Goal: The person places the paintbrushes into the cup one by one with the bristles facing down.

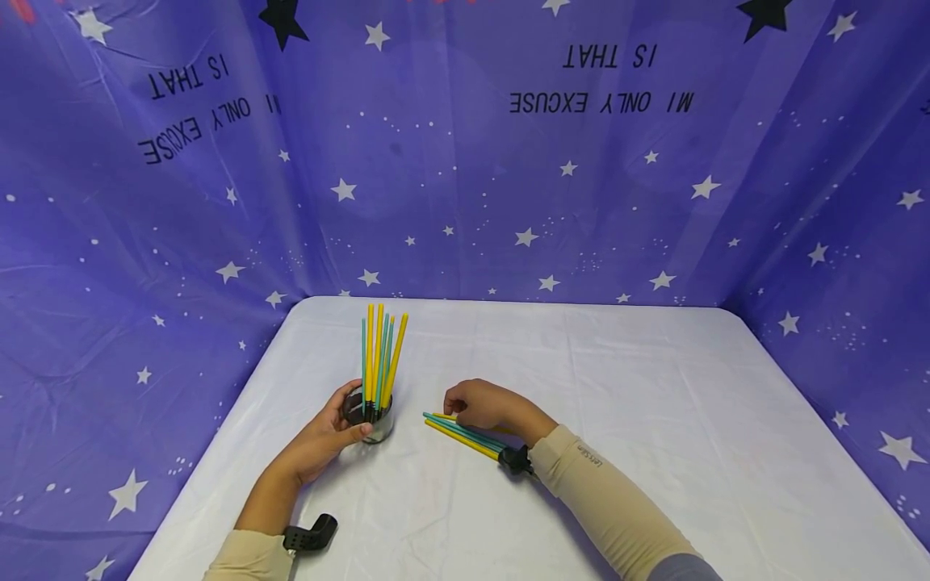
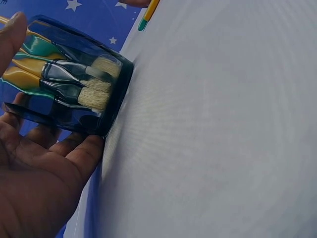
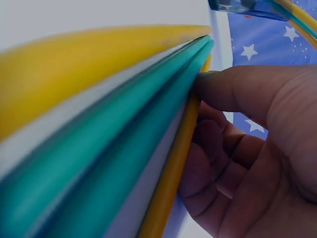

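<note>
My left hand [image 1: 316, 444] grips a clear cup [image 1: 381, 429] on the left of the table, thumb on one side and fingers on the other. Several paintbrushes [image 1: 395, 363] with yellow or teal handles stand in it; the left wrist view shows their pale bristles [image 2: 94, 98] pointing down. To the right, my right hand [image 1: 494, 405] pinches the handle of a yellow paintbrush [image 3: 171, 181] between thumb and fingers. Beside it lie two teal paintbrushes [image 3: 106, 134] and another yellow paintbrush [image 3: 104, 59]. Their bristle ends are hidden behind the right wrist's black camera [image 1: 516, 460].
A white cloth [image 1: 617, 371] covers the table. Purple curtains [image 1: 465, 177] with stars and lettering hang behind it and along both sides. Another black wrist camera [image 1: 312, 534] sticks out from my left sleeve.
</note>
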`<state>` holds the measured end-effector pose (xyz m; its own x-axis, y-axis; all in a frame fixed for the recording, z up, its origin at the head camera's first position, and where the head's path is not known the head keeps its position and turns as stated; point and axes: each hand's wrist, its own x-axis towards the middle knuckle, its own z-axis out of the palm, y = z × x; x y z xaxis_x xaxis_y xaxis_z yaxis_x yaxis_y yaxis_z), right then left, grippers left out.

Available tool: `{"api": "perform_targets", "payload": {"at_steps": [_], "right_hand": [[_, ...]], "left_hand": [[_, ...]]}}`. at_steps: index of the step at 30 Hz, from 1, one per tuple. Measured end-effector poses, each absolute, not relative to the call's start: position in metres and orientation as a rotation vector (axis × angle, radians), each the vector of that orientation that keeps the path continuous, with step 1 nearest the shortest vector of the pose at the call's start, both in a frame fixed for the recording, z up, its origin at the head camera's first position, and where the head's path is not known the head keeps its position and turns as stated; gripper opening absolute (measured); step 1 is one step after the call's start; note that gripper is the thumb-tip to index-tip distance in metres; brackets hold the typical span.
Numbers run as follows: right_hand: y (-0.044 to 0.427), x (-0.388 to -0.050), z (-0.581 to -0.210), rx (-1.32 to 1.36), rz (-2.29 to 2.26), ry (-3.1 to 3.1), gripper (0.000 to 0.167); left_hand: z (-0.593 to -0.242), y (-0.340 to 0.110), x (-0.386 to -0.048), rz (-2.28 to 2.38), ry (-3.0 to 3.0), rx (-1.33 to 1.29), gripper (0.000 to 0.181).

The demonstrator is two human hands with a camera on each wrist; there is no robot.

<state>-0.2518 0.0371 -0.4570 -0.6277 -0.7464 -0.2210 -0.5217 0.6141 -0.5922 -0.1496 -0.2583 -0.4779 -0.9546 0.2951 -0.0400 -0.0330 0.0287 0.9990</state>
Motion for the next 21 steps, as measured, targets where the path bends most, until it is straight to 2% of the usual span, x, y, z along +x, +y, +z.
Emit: {"api": "perform_targets", "payload": {"at_steps": [21], "right_hand": [[0.048,-0.259,-0.417,-1.098,-0.882,2.41,0.014]], "left_hand": [[-0.479,-0.259,-0.15,2.05,2.037,0.271,0.085]]}}
